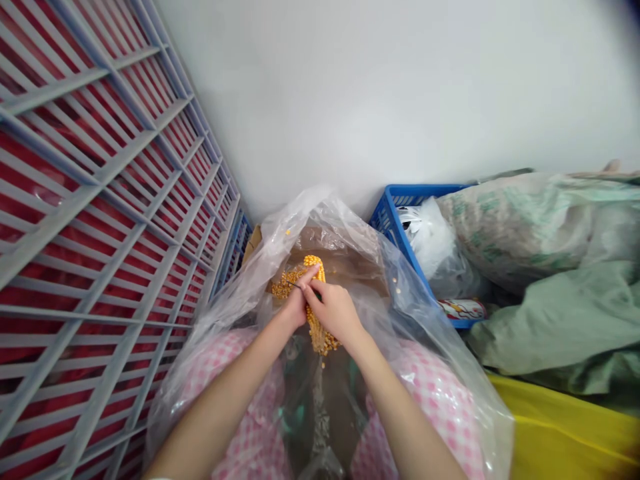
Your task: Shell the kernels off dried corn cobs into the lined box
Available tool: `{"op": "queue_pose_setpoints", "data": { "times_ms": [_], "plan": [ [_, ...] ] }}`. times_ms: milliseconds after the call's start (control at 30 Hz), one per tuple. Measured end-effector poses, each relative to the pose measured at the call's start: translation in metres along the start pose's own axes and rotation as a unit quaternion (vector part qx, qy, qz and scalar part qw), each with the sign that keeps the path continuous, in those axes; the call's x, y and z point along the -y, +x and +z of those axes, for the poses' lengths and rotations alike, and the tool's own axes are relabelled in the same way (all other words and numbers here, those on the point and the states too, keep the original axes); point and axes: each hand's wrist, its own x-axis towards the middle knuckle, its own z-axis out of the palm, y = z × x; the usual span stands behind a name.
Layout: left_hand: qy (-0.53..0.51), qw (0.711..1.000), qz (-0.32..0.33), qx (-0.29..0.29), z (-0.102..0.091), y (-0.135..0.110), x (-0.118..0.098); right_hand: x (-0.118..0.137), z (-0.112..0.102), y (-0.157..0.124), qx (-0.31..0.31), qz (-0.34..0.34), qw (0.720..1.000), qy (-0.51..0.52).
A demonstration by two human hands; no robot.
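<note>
The left hand (pixel 295 305) is closed around a dried corn cob (pixel 320 337), its fingers (pixel 311 273) curled over the cob's upper part; the right hand (pixel 334 310) is closed too, apparently pinching a thin metal pick (pixel 296 285) against the cob, though the overlapping fingers make that grip hard to read; the cob stands tilted between the hands, inside a clear plastic bag (pixel 320 213) that lies over a pink gingham cloth (pixel 435 400) on the person's lap; loose yellow kernels (pixel 283 288) sit in the bag just beside the cob; a grey rack (pixel 100 200) with red behind it runs along the left, up to a white wall (pixel 380 93); to the right are a blue plastic crate (pixel 400 207) holding a white plastic bag (pixel 425 240), a pale green sack (pixel 530 227) and a yellow sheet (pixel 565 433).
</note>
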Motion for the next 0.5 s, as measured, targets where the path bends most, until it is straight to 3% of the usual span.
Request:
{"op": "queue_pose_setpoints", "data": {
  "times_ms": [200, 367, 500],
  "plan": [
    [0.01, 1.0, -0.013, -0.013, 0.0007, 0.0001, -0.0016, 0.0, -0.0009, -0.0001, -0.001, 0.002, 1.0, -0.002],
    [-0.039, 0.998, 0.01, 0.047, 0.0038, 0.0001, -0.0019, 0.0021, -0.0001, -0.0008, 0.003, -0.001, 1.0, -0.001],
    [-0.023, 1.0, -0.006, 0.018, -0.0006, 0.0071, 0.0031, 0.0025, -0.0002, -0.0007, 0.008, 0.003, 1.0, -0.01]
  ]
}}
